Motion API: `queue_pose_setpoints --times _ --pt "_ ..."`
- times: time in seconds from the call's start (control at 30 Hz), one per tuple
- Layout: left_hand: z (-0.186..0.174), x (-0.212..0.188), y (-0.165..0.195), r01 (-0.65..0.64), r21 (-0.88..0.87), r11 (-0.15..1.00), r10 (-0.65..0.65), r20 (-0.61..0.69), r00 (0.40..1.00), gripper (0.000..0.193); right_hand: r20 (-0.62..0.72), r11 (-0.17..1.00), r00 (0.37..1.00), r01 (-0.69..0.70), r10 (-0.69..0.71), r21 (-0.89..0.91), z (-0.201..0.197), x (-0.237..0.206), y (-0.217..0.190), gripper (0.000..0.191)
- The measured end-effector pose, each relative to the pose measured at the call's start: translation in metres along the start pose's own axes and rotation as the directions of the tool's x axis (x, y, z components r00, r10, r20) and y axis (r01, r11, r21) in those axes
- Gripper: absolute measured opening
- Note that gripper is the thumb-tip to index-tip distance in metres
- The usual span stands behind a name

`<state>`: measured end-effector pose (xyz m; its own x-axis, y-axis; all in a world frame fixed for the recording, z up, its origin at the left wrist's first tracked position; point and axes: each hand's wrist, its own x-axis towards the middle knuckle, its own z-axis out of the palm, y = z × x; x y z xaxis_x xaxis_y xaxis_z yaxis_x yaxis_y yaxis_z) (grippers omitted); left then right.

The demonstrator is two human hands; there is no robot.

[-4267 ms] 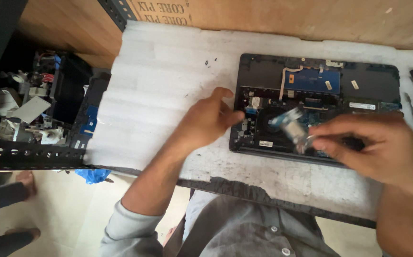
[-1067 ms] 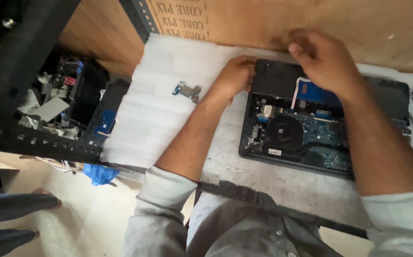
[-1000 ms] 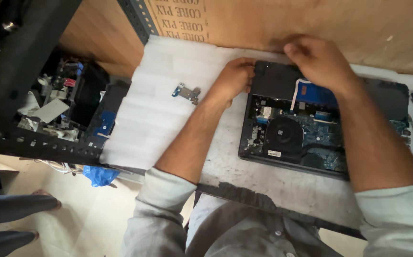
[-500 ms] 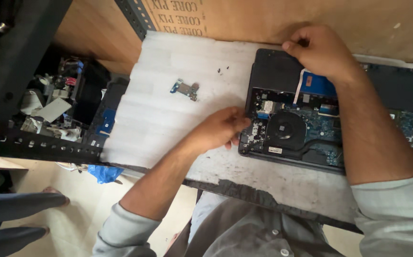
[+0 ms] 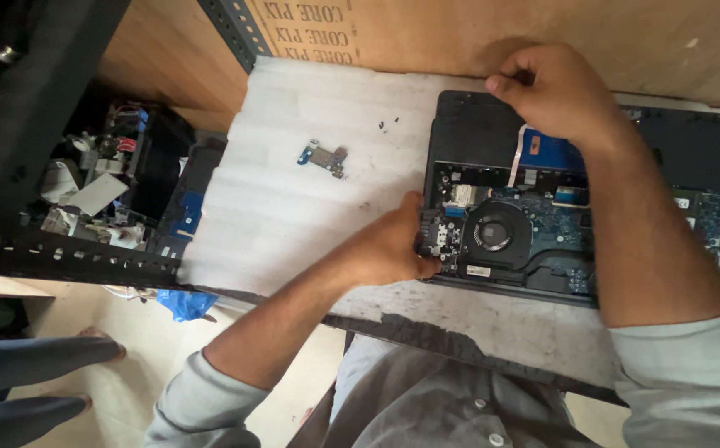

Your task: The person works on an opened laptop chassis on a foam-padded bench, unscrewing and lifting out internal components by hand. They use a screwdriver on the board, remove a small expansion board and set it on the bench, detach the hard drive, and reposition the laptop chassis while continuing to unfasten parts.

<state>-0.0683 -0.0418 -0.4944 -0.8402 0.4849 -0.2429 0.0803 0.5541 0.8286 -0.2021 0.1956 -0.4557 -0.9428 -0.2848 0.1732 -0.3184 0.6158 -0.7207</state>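
Note:
An opened black laptop base (image 5: 476, 133) lies on the bench with its round fan (image 5: 493, 234) and circuit board exposed. My left hand (image 5: 389, 247) grips the laptop's near left corner, thumb on the board edge. My right hand (image 5: 552, 93) rests curled on the laptop's far edge, above a blue patch. A small removed circuit board (image 5: 323, 157) lies on the white foam sheet (image 5: 294, 216) to the left, apart from both hands. Tiny dark screws (image 5: 389, 125) sit on the foam near the laptop.
A brown cardboard box (image 5: 476, 33) stands behind the bench. At the left, a dark metal rack (image 5: 70, 261) holds several loose electronic parts. Another person's legs (image 5: 28, 382) stand on the floor at the lower left. A blue scrap (image 5: 184, 303) hangs below the bench edge.
The small circuit board was set down on the foam. My left hand came back from the laptop's far left corner to its near left corner. My right hand stayed at the far edge.

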Motion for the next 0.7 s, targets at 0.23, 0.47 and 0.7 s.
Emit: queue_pose_setpoints --times 0.23,0.47,0.7 --pt "0.002 -0.001 0.013 0.073 0.051 0.996 -0.071 -0.04 0.997 0.082 -0.019 0.997 0.997 0.073 -0.073 -0.021 0.0 -0.002 0.004 0.025" --pt "0.005 -0.004 0.016 0.114 0.102 0.988 -0.104 -0.096 0.99 0.073 -0.012 0.997 0.998 0.066 -0.066 0.038 0.001 -0.001 0.007 0.027" --pt "0.007 -0.007 0.019 0.11 0.114 0.987 -0.095 -0.126 0.987 0.077 -0.043 0.996 0.995 0.088 -0.087 0.014 -0.001 -0.003 0.008 0.03"
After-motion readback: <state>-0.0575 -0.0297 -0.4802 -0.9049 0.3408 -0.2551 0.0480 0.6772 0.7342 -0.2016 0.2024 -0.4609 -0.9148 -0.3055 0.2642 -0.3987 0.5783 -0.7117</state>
